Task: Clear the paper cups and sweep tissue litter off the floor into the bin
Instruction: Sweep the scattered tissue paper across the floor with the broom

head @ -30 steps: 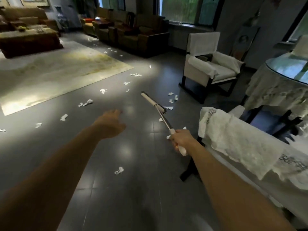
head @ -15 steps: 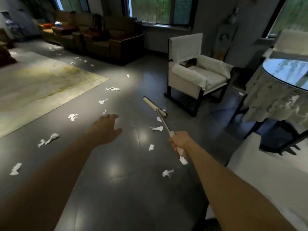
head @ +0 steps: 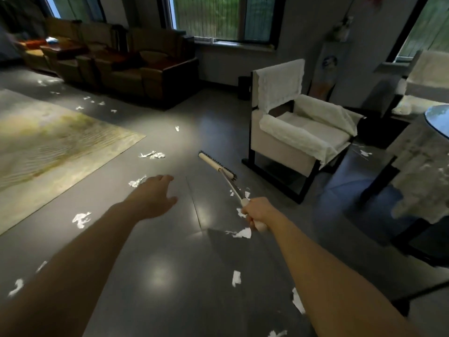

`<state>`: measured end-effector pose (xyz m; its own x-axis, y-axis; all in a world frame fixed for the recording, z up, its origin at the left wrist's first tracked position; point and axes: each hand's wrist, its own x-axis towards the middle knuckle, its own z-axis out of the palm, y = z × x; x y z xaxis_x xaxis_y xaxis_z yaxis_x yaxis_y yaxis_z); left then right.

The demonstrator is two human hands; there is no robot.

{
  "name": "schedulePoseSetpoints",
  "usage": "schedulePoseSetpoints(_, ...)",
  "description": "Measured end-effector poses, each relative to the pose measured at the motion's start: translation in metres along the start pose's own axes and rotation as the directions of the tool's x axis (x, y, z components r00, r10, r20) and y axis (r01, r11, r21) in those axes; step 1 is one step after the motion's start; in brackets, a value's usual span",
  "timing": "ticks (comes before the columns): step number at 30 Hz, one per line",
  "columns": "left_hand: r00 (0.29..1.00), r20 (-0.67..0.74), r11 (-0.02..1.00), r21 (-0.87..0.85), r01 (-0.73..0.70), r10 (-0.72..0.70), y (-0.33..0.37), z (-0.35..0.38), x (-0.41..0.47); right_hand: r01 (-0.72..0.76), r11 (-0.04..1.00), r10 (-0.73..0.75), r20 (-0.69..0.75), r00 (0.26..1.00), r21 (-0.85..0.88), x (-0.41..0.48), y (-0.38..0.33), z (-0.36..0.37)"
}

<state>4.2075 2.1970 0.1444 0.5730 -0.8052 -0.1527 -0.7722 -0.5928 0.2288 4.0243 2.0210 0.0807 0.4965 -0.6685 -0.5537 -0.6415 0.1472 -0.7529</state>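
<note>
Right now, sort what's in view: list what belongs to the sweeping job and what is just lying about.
Job: broom, gripped by the right hand; tissue scraps.
Just there: rug; white armchair; brown sofas; round table.

A glossy dark floor (head: 170, 276) runs toward windows (head: 209, 18) at 12 o'clock, with brown sofas (head: 145, 71) at 11, a pale rug (head: 48, 147) at 9, a white-draped armchair (head: 298, 127) at 2 and a lace-covered table (head: 420, 161) at 3.
</note>
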Motion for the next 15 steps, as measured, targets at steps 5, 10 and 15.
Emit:
schedulePoseSetpoints(5,1.0,0.015,1.0,0.013,-0.008,0.008,-0.048,-0.042,0.142,-0.003,0.998,0.001,-0.023,1.0,-0.061,0.104,-0.091,0.006)
schedulePoseSetpoints(10,0.996,0.029,0.997,0.004,-0.079,0.079,-0.078,-0.054,0.295,0.006,1.0,-0.007,-0.049,0.999,-0.017,0.226,-0.157,0.009)
schedulePoseSetpoints(15,0.995,0.076,0.998,0.018,-0.064,0.063,-0.106,-0.073,0.466,0.035,0.991,-0.026,-0.067,0.997,0.128,0.373,-0.238,0.003)
